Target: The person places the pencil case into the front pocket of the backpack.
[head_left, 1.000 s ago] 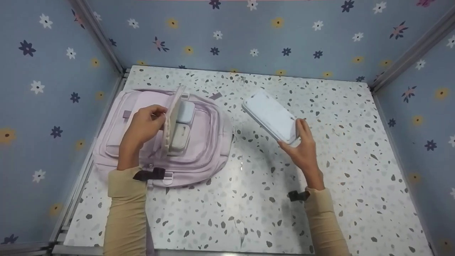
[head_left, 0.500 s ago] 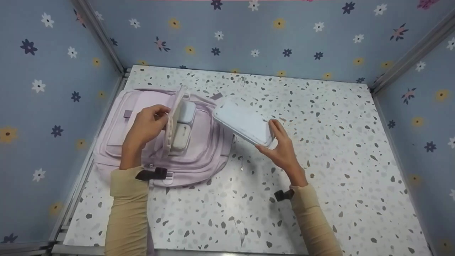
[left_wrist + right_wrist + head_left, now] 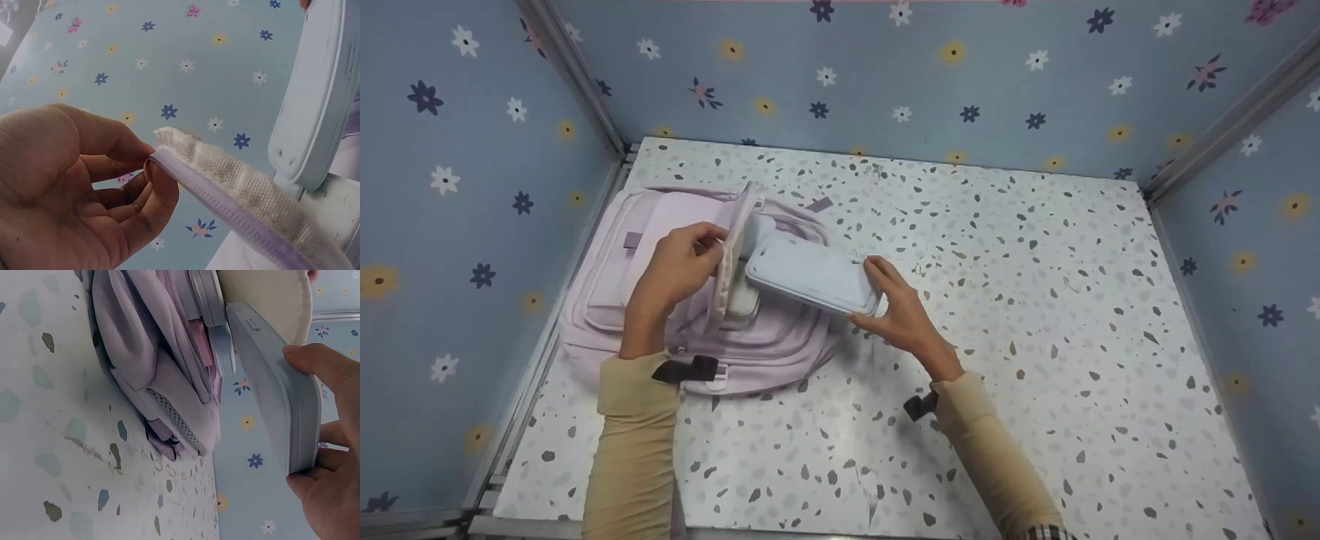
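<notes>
A lilac backpack (image 3: 615, 289) lies on its back on the speckled table. My left hand (image 3: 675, 266) pinches the edge of its flap (image 3: 225, 174) between thumb and fingers and holds it raised. In my right hand (image 3: 896, 311) is a flat pale-blue case (image 3: 810, 276) with rounded corners, gripped by one end. The case is tilted, its far end close to the flap and over the bag's opening. Behind it, partly hidden, a cream box (image 3: 744, 304) and a light-blue box (image 3: 763, 225) sit inside the bag. A pink item (image 3: 201, 343) shows among them in the right wrist view.
Flowered blue panels (image 3: 885, 75) in metal frames stand at the back and both sides of the speckled table (image 3: 1035, 300). A small purple tab (image 3: 819, 204) sticks out from the bag's far edge. Black straps with small mounts sit at both wrists.
My right hand has carried the pale-blue case leftward from over the table to over the backpack's opening. The left hand stays on the raised flap.
</notes>
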`<act>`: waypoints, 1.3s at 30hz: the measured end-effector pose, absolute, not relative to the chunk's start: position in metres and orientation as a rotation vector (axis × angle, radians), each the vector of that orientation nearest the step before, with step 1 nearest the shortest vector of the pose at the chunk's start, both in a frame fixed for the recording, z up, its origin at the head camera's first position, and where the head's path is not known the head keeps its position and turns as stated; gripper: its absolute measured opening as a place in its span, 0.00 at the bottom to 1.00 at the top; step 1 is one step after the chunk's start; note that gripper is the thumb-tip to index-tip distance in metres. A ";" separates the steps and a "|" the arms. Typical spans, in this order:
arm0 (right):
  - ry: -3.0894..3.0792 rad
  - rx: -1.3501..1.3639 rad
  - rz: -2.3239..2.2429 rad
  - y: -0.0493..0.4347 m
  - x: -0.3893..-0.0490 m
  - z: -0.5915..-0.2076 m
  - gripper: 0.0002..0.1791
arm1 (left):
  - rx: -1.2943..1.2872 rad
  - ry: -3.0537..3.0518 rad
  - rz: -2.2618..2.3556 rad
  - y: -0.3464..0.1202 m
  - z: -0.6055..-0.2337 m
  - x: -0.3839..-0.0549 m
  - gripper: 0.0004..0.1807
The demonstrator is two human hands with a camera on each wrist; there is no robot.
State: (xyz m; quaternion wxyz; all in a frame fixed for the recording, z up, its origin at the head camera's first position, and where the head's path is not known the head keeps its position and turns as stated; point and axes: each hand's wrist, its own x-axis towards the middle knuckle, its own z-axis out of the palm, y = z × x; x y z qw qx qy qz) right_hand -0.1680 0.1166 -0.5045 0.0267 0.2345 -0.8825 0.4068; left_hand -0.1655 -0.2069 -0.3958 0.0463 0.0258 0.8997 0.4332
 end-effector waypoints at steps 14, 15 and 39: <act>-2.839 0.808 1.158 0.085 -0.193 -0.497 0.47 | 0.183 2.794 1.278 -0.194 -0.392 -0.169 0.17; -2.836 0.815 1.157 0.083 -0.194 -0.498 0.47 | 0.189 2.793 1.280 -0.193 -0.392 -0.169 0.17; -2.824 0.911 1.152 0.020 -0.219 -0.507 0.49 | 0.198 2.756 1.260 -0.177 -0.394 -0.174 0.17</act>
